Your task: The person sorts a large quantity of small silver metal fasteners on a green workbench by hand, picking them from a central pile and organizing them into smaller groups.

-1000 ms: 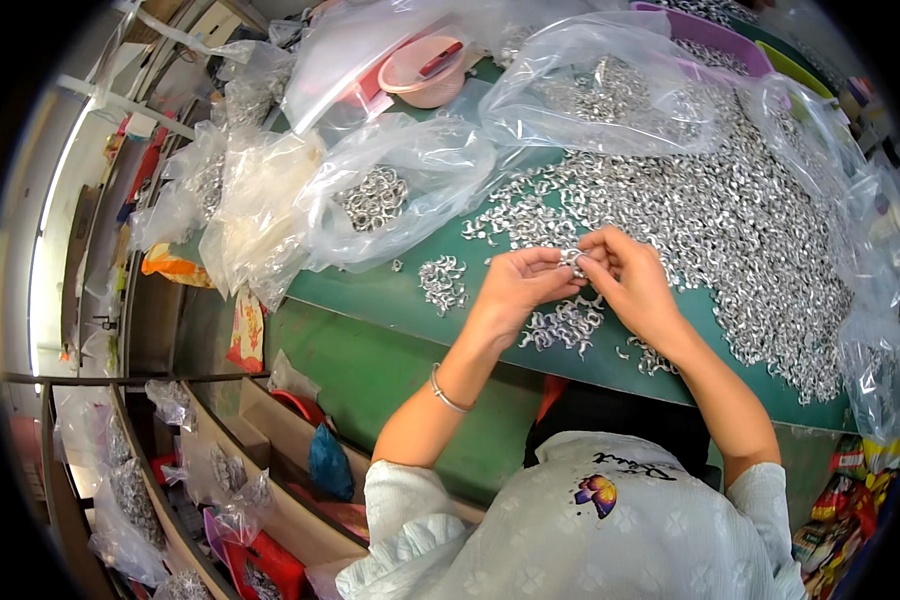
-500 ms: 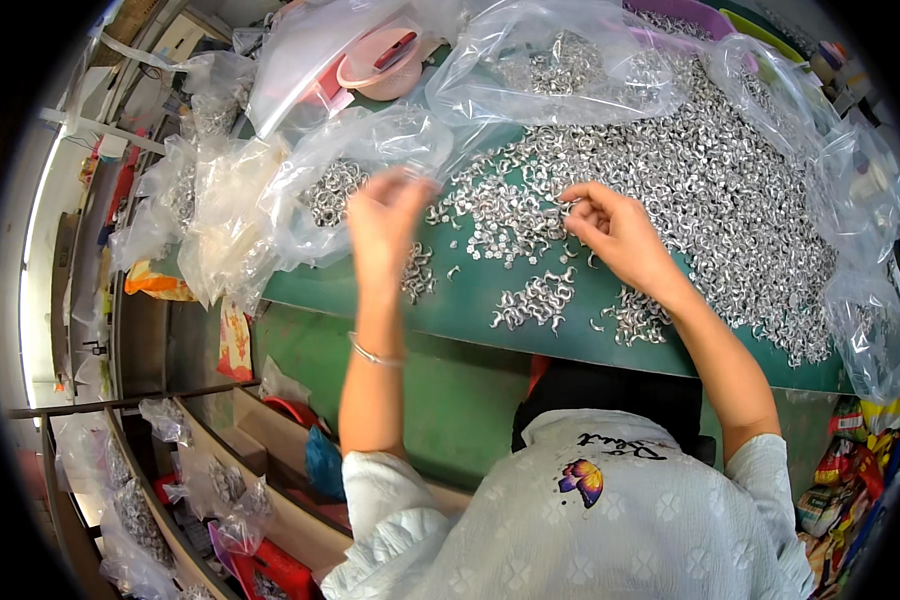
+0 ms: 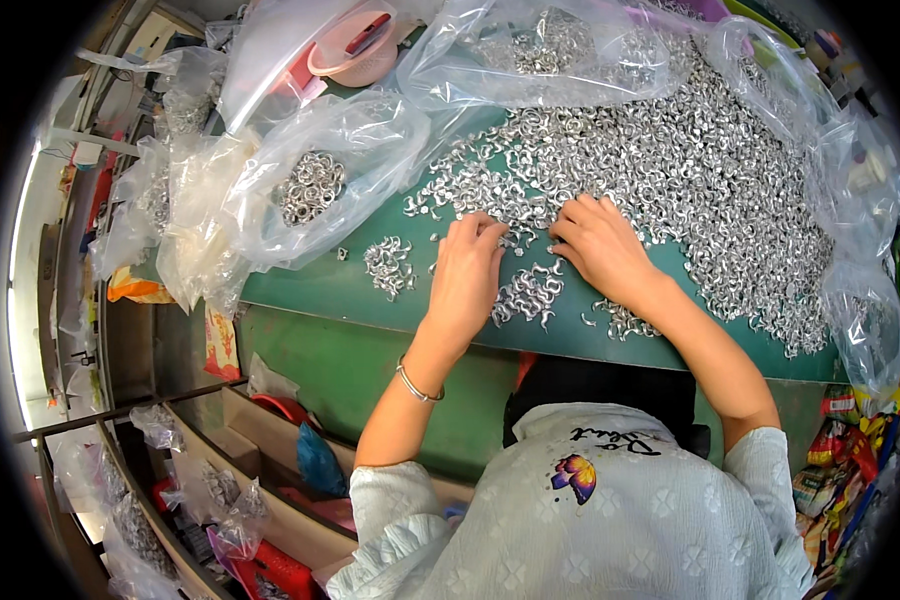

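A wide heap of small, curved silvery metal pieces (image 3: 740,190) covers the right and middle of the green table (image 3: 355,300). My left hand (image 3: 467,265) is over the heap's near edge, its fingers bent down and drawn together at the pieces. Close beside it, my right hand (image 3: 602,245) has curled fingers among the same pieces. Whatever either set of fingertips pinches is hidden. Smaller clusters lie nearer the front: one cluster (image 3: 530,295) between my hands, another (image 3: 388,268) left of my left hand, and a third (image 3: 625,318) below my right hand.
An open clear plastic bag (image 3: 375,150) on the left holds shiny rings (image 3: 312,187). Behind it stands a pink bowl (image 3: 355,62) with a red-handled object. More plastic bags border the heap. Partitioned shelving (image 3: 270,470) with bagged parts is at lower left; colourful packets (image 3: 835,450) are at lower right.
My left hand has come from beside the bag rightward and down to the heap's near edge. My right hand stays at the heap, fingers now lower over the pieces.
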Demonstrator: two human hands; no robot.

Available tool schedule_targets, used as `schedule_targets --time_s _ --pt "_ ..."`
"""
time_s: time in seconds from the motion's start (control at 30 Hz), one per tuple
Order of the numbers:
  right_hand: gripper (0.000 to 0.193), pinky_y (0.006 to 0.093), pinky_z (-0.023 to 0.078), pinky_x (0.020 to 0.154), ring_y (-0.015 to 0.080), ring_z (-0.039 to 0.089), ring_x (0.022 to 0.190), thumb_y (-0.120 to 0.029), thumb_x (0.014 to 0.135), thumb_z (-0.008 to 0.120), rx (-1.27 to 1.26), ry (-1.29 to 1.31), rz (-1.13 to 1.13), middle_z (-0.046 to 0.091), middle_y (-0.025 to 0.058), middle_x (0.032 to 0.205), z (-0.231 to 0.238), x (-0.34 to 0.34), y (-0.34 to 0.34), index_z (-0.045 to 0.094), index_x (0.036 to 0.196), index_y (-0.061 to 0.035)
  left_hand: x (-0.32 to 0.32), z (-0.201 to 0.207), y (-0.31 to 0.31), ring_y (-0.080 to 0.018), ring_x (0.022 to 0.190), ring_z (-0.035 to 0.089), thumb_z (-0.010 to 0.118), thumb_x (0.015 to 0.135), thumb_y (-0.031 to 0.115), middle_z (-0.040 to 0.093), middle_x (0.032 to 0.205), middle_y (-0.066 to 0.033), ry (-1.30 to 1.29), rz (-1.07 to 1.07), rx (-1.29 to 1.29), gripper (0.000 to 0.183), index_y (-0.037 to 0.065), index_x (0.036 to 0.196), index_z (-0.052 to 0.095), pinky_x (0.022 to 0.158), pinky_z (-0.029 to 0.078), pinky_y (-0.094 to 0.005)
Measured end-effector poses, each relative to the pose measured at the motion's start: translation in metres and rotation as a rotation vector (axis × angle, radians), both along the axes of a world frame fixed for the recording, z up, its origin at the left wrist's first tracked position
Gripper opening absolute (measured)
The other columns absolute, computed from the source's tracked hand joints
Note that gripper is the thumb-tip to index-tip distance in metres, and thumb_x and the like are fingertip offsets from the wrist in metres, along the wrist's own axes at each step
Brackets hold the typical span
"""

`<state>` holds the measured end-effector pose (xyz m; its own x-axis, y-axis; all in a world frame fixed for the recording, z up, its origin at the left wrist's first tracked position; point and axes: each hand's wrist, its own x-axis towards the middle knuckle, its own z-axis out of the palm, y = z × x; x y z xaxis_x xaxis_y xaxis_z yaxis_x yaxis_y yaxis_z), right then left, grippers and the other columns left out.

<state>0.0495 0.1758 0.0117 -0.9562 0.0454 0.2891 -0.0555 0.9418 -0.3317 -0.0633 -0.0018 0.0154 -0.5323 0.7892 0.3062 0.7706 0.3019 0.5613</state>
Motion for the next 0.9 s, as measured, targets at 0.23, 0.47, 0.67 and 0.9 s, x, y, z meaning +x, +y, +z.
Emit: schedule_targets --time_s 0.23,0.47,0.67,0.9 --pt "0.008 0.0384 0.045 0.079 0.0280 0.056 0.087 -0.006 0.079 0.066 -0.180 -0.043 0.100 0.058 0.0093 0.084 0.002 0.021 0.003 0.063 0.085 -0.0027 0.002 -0.009 -0.003 -0.0298 0.099 0.056 0.062 0.081 -0.004 0.059 0.108 -0.0105 0.040 -0.022 0.034 0.026 0.002 0.105 0.063 0.085 0.042 -0.0379" --pt "0.010 0.0402 0.046 0.079 0.0305 0.057 0.089 -0.005 0.080 0.066 -0.323 -0.011 -0.074 0.059 0.0110 0.087 0.006 0.030 0.007 0.063 0.089 -0.0026 0.031 -0.002 -0.008 -0.0307 0.105 0.055 0.061 0.082 -0.002 0.059 0.112 -0.0111 -0.107 -0.146 0.042 0.027 0.001 0.109 0.062 0.090 0.041 -0.0398" --pt "0.012 0.0386 0.043 0.076 0.0278 0.054 0.086 -0.004 0.078 0.068 -0.065 -0.022 -0.024 0.058 0.0089 0.089 0.003 0.028 0.003 0.062 0.087 -0.0026 0.039 -0.016 -0.009 -0.0324 0.120 0.046 0.055 0.081 -0.001 0.052 0.125 -0.0151 -0.002 -0.294 -0.068 0.036 -0.002 0.117 0.055 0.105 0.034 -0.0482" --pt "0.007 0.0368 0.040 0.075 0.0263 0.053 0.086 -0.007 0.078 0.067 0.124 0.213 -0.318 0.056 0.0077 0.085 0.011 0.009 0.036 0.062 0.084 -0.0051 0.044 -0.010 0.004 -0.0332 0.123 0.045 0.056 0.081 0.000 0.052 0.127 -0.0153 0.015 -0.361 -0.017 0.036 -0.003 0.116 0.056 0.105 0.035 -0.0479"
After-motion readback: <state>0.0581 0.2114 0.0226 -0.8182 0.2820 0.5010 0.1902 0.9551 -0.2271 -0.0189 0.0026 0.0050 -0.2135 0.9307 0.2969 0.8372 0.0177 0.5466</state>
